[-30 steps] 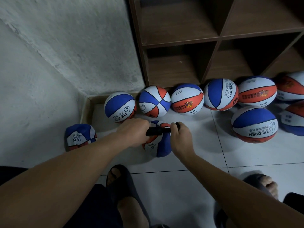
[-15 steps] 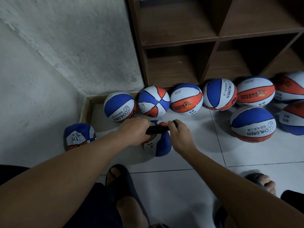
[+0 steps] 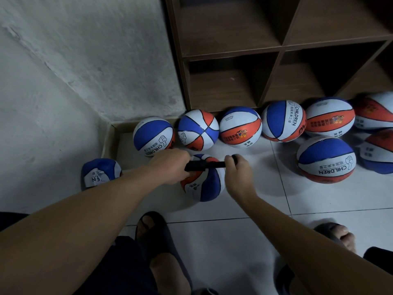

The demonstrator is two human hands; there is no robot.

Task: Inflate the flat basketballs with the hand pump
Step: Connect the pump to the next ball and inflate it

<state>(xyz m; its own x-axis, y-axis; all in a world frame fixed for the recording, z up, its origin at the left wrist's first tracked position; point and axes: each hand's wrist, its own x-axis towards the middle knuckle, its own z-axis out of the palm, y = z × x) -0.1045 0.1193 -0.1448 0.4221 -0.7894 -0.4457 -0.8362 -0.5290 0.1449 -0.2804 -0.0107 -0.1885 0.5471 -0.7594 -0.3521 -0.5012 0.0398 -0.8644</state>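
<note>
My left hand (image 3: 170,165) grips the pump (image 3: 204,166) barrel, right hand (image 3: 239,173) its handle, over the ball (image 3: 204,184). I'd stroke fully, keeping the barrel steady.

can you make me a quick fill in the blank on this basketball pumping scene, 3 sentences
1. Both hands hold the black ____ above the ball being pumped.
2. The crumpled flat ball lies beside the left forearm, against the ____.
3. The row of inflated balls sits on the floor in front of a wooden ____.

Missing words: pump; wall; shelf
</note>
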